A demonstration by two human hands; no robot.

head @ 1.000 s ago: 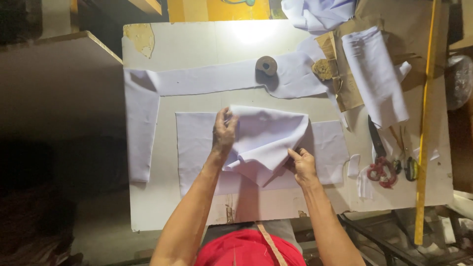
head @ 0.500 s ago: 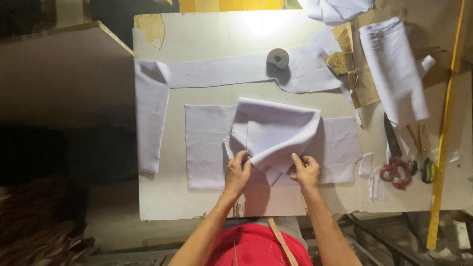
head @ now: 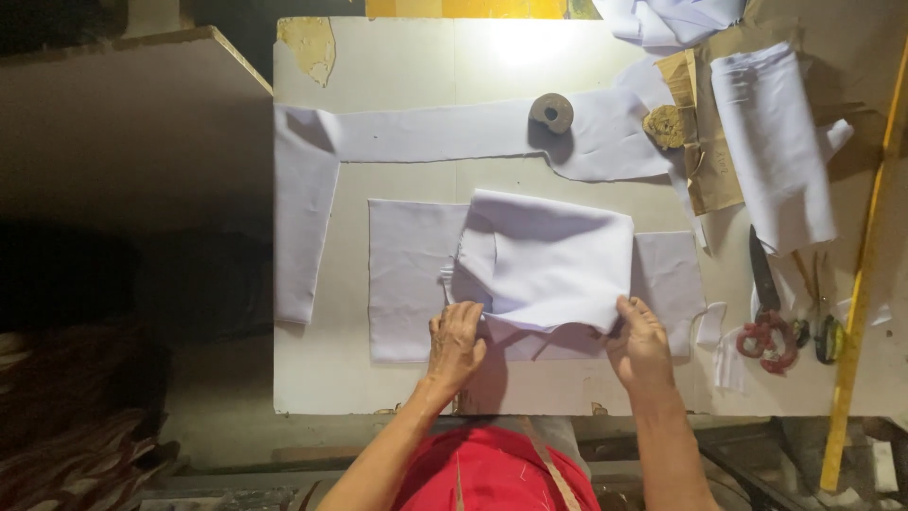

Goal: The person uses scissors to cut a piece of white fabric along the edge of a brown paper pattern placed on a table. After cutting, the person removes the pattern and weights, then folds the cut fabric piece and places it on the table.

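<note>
- Since the earlier frames, both hands have drawn back to the near edge of the folded white cloth (head: 549, 260), and its raised, crumpled top now lies flatter and squarer.
- Left hand (head: 456, 343) sits at the near-left corner of the folded cloth, fingers curled down onto the fabric; whether they pinch it or only press cannot be told.
- Right hand (head: 640, 343) is at the near-right corner, fingers closed on the cloth edge, apparently gripping it.
- Folded cloth lies on top of a flat white panel (head: 407, 284), which is spread on the tabletop (head: 397, 388); the panel shows to the left, right and near side of the fold.
- Judgement on the work in hand: keeping both corners level and pulling evenly should hold the fold square to the panel beneath; uneven tension would likely skew the near edge.
- Right of the panel, red-handled scissors (head: 768, 326) lie on the tabletop, with a yellow rule (head: 865, 284) running along the right side.
- Farther off, a long white strip (head: 435, 132) crosses the tabletop and turns down the left edge; a round spool (head: 551, 112) rests on it.
- Far right, brown paper pieces (head: 714, 170) carry another folded white piece (head: 771, 142).
- No containers are visible in this view.
</note>
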